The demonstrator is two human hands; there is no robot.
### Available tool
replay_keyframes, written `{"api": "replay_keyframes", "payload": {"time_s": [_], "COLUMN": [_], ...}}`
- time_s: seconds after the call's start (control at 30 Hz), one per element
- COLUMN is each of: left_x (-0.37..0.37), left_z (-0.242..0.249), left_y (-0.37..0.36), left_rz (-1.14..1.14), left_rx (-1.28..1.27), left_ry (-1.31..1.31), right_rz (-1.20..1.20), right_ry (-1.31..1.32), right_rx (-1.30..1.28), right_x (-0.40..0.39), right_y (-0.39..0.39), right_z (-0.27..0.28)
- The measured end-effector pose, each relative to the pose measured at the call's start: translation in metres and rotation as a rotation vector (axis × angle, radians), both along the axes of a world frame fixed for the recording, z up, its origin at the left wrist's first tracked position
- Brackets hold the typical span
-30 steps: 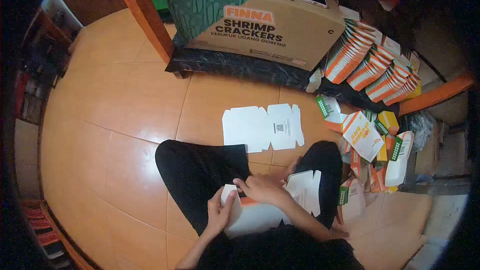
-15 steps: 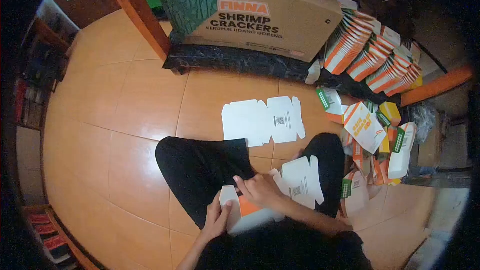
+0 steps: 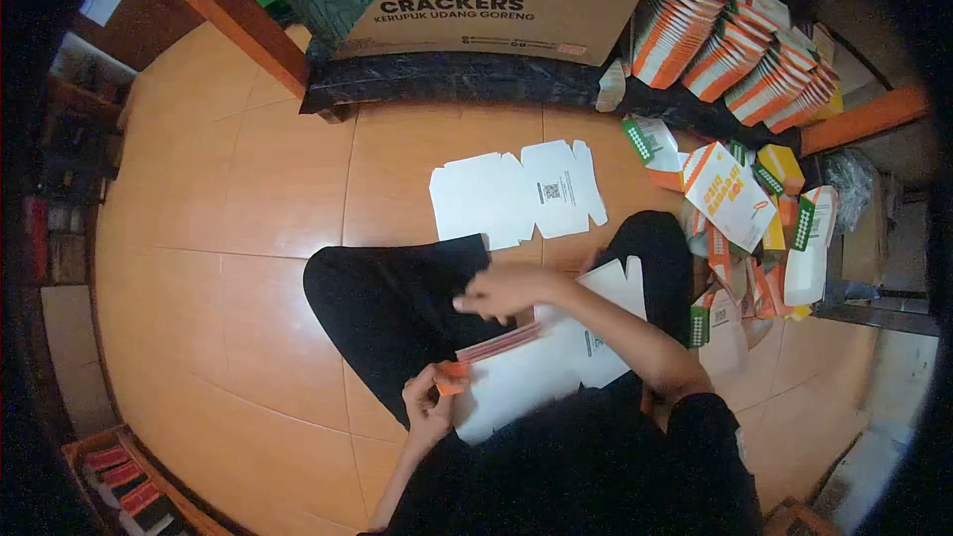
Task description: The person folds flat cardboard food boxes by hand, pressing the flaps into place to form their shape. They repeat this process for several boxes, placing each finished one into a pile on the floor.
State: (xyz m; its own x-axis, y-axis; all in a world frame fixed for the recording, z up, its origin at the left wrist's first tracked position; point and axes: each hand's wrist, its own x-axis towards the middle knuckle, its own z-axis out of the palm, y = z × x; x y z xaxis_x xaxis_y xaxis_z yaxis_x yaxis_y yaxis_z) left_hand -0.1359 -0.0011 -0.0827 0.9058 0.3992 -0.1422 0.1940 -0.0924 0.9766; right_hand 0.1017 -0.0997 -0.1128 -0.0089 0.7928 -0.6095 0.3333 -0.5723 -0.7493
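Observation:
Across my lap lie white flat carton blanks (image 3: 526, 382), with a pinkish layered edge along the far left side. My left hand (image 3: 427, 409) is closed at their left corner, its thumb and fingers pinching a small folded orange flap (image 3: 453, 377). Over the far edge of the blanks hovers my right hand (image 3: 511, 290), slightly blurred, fingers loosely apart with nothing visible in them. Its forearm crosses the right part of the blanks and partly covers the printing there. Another white carton blank (image 3: 481, 201) with a printed code lies flat on the floor beyond my knees.
Folded cartons (image 3: 730, 194) are heaped right of my knee. Behind them, stacks of orange-striped cartons (image 3: 680, 25) lean beside a large shrimp crackers box (image 3: 467, 25) on a black-wrapped ledge (image 3: 457, 79). A wooden post (image 3: 223, 20) stands left of that box.
The white and orange panel that stood raised beside my left hand is gone from there; a small orange flap is now pinched. My right hand has lifted away. The camera view has tilted downward.

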Motion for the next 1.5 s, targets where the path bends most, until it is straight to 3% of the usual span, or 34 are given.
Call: {"api": "replay_keyframes", "payload": {"time_s": [0.03,0.07,0.13,0.23,0.33,0.43,0.57,0.67,0.7,0.8,0.9,0.97,1.07,1.23,1.27,1.33,1.43,1.5], "left_x": [0.002,0.003,-0.001,0.006,0.013,0.015,0.011,0.021,0.019,0.005,0.011,0.009,0.006,0.007,0.009,0.011,0.007,-0.002], "left_z": [0.0,0.0,-0.003,-0.01,-0.008,0.001,-0.005,0.001,-0.005,-0.018,-0.019,-0.022,-0.013,-0.009,-0.009,-0.006,-0.01,-0.028], "left_y": [-0.003,-0.006,-0.01,-0.015,-0.014,-0.007,0.002,-0.004,-0.004,-0.009,-0.005,-0.005,-0.001,0.003,0.002,0.002,0.001,-0.001], "left_rz": [0.033,0.069,0.105,0.134,0.052,-0.052,-0.177,-0.103,-0.06,0.037,0.004,0.014,-0.018,-0.092,-0.092,-0.097,-0.057,0.023], "left_rx": [-0.002,-0.005,0.034,0.019,0.065,0.12,0.162,0.154,0.148,0.109,0.047,0.034,0.023,0.051,0.041,0.036,0.007,-0.072], "left_ry": [-0.042,-0.084,-0.029,-0.065,-0.128,-0.203,-0.29,-0.351,-0.305,-0.159,-0.148,-0.149,-0.111,-0.197,-0.205,-0.214,-0.183,-0.111], "right_rz": [0.163,0.159,0.017,-0.194,-0.391,-0.42,-0.454,-0.39,-0.277,-0.399,-0.437,-0.556,-0.554,-0.562,-0.505,-0.476,-0.3,-0.352], "right_ry": [-0.061,-0.206,-0.231,-0.452,-0.392,-0.496,-0.474,-0.459,-0.458,-0.515,-0.618,-0.751,-0.712,-0.716,-0.669,-0.322,-0.092,-0.403], "right_rx": [-0.076,0.003,-0.126,-0.093,-0.012,0.224,0.132,0.234,0.044,-0.072,-0.137,0.016,0.026,0.14,0.055,-0.117,-0.264,-0.248], "right_x": [-0.009,-0.019,-0.03,-0.047,-0.056,-0.05,0.02,0.029,0.025,-0.002,-0.027,-0.043,-0.041,0.021,0.042,0.064,0.049,0.025], "right_y": [-0.004,-0.018,-0.027,-0.044,-0.055,-0.06,-0.064,-0.094,-0.101,-0.113,-0.125,-0.129,-0.129,-0.13,-0.137,-0.144,-0.151,-0.165], "right_z": [0.004,0.009,0.036,0.042,0.038,0.036,0.054,0.009,0.013,0.046,0.03,0.015,0.003,0.037,0.027,0.007,0.01,0.017]}}
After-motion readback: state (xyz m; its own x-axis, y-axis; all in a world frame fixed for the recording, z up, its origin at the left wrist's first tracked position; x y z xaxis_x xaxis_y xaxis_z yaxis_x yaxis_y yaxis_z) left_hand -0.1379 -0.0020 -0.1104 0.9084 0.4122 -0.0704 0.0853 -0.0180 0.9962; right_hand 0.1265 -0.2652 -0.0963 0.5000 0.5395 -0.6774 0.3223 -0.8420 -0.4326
